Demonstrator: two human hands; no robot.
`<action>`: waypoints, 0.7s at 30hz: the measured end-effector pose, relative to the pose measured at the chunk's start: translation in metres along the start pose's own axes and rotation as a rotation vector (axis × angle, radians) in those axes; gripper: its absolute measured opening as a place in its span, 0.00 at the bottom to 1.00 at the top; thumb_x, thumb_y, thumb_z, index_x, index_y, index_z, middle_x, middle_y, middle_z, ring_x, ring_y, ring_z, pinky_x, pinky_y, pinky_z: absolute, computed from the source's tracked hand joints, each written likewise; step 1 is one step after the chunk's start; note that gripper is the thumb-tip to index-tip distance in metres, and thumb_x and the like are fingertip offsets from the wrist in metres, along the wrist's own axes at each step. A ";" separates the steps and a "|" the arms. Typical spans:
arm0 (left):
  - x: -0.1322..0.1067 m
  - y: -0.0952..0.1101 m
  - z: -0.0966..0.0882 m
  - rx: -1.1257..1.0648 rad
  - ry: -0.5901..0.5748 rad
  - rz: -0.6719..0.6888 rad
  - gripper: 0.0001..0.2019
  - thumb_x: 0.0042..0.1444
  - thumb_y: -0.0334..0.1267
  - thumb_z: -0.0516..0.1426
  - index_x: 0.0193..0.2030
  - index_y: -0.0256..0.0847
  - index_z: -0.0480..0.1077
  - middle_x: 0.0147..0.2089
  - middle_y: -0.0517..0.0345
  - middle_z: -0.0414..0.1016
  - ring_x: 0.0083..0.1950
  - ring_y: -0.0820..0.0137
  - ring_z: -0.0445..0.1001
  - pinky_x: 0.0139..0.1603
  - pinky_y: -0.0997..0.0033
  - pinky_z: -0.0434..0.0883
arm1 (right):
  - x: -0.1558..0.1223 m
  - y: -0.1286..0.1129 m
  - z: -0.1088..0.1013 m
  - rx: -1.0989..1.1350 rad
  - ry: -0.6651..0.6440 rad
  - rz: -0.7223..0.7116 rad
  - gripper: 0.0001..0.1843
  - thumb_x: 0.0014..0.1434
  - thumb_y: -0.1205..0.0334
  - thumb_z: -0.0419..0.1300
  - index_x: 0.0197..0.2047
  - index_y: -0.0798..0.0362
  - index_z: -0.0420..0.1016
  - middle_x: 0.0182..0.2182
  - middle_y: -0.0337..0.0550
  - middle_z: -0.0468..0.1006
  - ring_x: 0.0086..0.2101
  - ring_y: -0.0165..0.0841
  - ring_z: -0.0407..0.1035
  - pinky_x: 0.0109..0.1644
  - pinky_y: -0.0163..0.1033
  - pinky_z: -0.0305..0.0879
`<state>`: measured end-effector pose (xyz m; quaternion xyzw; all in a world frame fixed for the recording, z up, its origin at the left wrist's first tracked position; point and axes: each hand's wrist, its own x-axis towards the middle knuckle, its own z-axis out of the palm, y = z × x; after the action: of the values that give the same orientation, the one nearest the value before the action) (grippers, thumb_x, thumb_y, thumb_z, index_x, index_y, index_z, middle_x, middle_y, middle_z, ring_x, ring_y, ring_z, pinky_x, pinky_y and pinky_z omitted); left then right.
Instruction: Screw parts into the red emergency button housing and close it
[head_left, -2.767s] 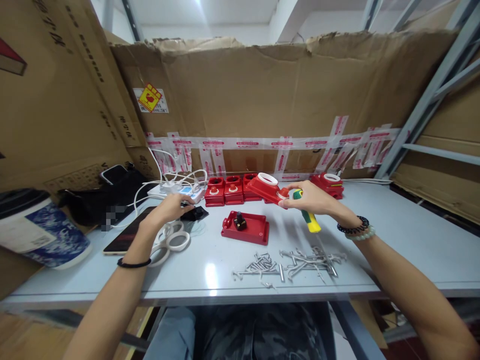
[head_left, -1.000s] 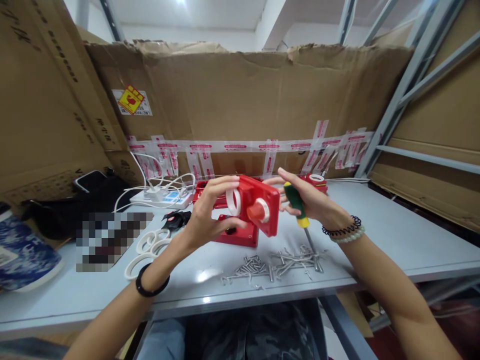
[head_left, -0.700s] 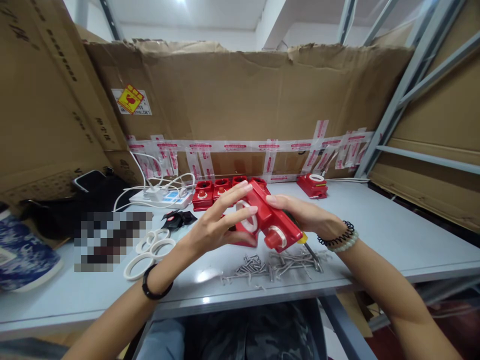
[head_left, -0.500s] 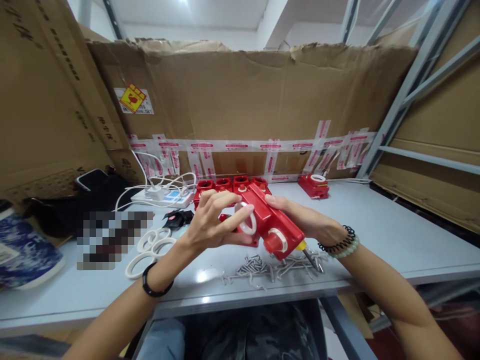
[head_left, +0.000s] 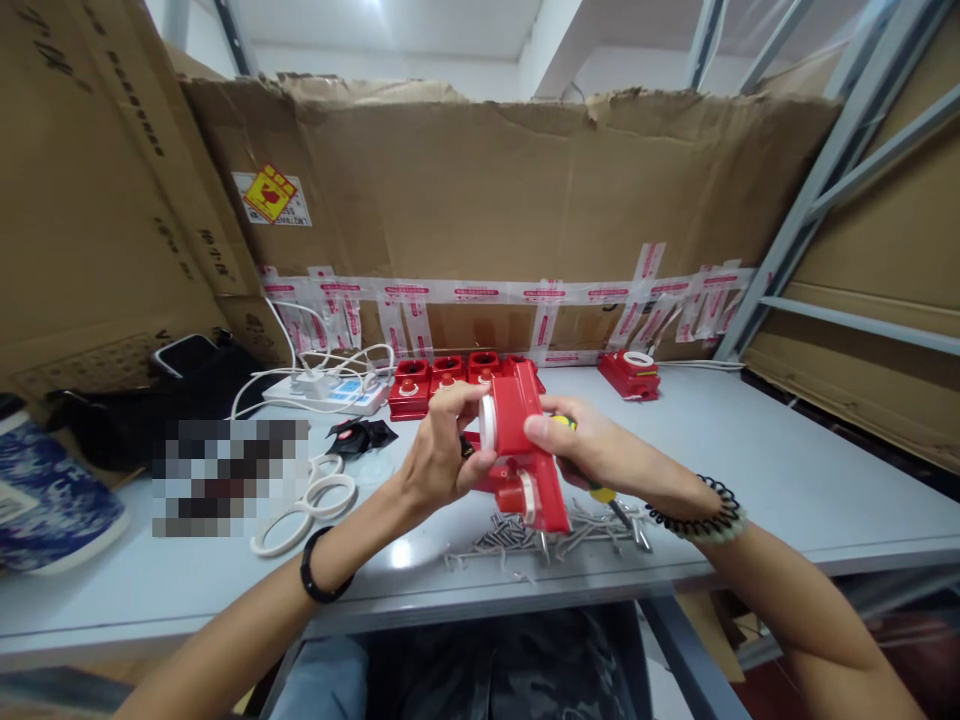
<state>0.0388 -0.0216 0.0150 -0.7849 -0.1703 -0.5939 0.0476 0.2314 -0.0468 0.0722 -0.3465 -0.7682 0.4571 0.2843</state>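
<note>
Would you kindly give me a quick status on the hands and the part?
Left hand and right hand both grip red cover, held above table. Right also holds screwdriver. Screws lie beneath.

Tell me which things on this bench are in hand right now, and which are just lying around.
In hand: red cover plate, gripped by left hand and right hand; screwdriver in right hand.

Lying about: screws, white rings, row of red boxes, power strip, black bag.

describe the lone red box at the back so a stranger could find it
Start at the cardboard wall behind the grey table, then follow its taped bottom edge rightward. The red box sits alone there, a white ring on top, apart from the row of red boxes to its left.
</note>
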 end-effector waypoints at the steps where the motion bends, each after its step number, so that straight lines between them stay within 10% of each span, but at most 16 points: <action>1: 0.000 0.004 0.003 -0.067 0.016 -0.103 0.23 0.63 0.56 0.46 0.57 0.43 0.54 0.46 0.51 0.70 0.41 0.67 0.73 0.39 0.64 0.71 | -0.003 -0.003 0.001 -0.038 0.058 -0.040 0.25 0.55 0.40 0.57 0.45 0.53 0.68 0.30 0.42 0.76 0.27 0.29 0.69 0.28 0.35 0.65; 5: 0.004 0.015 0.006 -0.334 -0.064 -0.612 0.23 0.64 0.58 0.40 0.45 0.42 0.62 0.39 0.53 0.74 0.34 0.68 0.73 0.32 0.66 0.72 | -0.009 -0.007 0.004 -0.480 0.314 -0.265 0.36 0.45 0.55 0.68 0.56 0.50 0.59 0.48 0.49 0.73 0.45 0.40 0.69 0.45 0.45 0.69; 9: 0.008 0.009 -0.001 -0.506 -0.331 -0.961 0.31 0.63 0.62 0.35 0.36 0.40 0.68 0.28 0.55 0.74 0.29 0.66 0.73 0.28 0.66 0.72 | -0.005 0.002 0.005 -0.848 0.305 -0.415 0.33 0.48 0.66 0.63 0.57 0.47 0.60 0.55 0.50 0.67 0.52 0.43 0.64 0.49 0.49 0.68; 15: 0.009 0.008 -0.018 -0.490 -0.186 -0.622 0.28 0.62 0.60 0.46 0.62 0.46 0.58 0.65 0.50 0.60 0.63 0.55 0.61 0.58 0.54 0.66 | 0.007 0.012 -0.001 -0.556 0.389 -0.424 0.40 0.43 0.51 0.69 0.56 0.53 0.59 0.48 0.49 0.74 0.45 0.40 0.70 0.46 0.46 0.70; 21: 0.010 0.010 -0.024 -0.539 -0.296 -0.481 0.26 0.58 0.36 0.58 0.62 0.50 0.58 0.69 0.51 0.52 0.65 0.56 0.58 0.59 0.56 0.65 | 0.013 0.016 -0.010 -0.354 0.366 -0.364 0.38 0.44 0.48 0.70 0.54 0.52 0.61 0.47 0.47 0.76 0.43 0.37 0.71 0.44 0.42 0.69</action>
<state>0.0223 -0.0355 0.0331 -0.7842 -0.1923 -0.4918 -0.3258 0.2361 -0.0261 0.0638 -0.3239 -0.8215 0.1877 0.4302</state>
